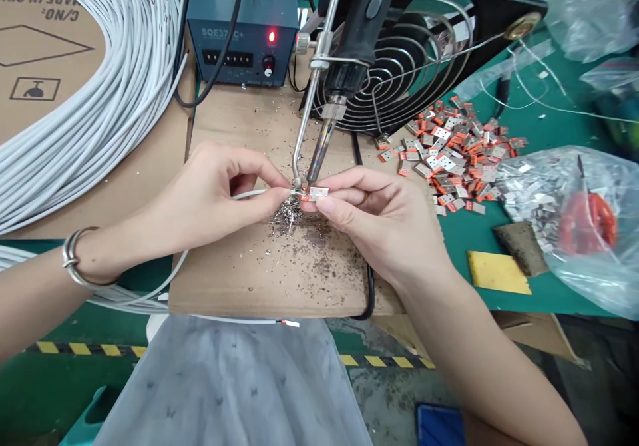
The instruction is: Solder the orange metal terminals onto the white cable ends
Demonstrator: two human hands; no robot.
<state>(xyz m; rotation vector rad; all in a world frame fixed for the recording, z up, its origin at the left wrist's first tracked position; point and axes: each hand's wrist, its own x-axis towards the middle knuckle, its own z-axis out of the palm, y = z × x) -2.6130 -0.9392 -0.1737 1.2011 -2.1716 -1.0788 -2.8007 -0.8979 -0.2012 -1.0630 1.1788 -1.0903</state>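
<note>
Between the thumb and fingers of my left hand is the end of a thin white cable, its stripped wires pointing right. My right hand pinches a small USB connector with a silver shell and an orange part. Wire ends and connector meet right under the soldering iron, whose tip comes down from above. Beside the iron, a bent metal feed tube ends at the same spot. Whether the tip touches the connector I cannot tell. Solder bits lie beneath my fingertips.
A blue control box with a red light stands behind, next to a black round fan. Coiled white cables fill the left. Loose connectors, a yellow sponge and a plastic bag lie right.
</note>
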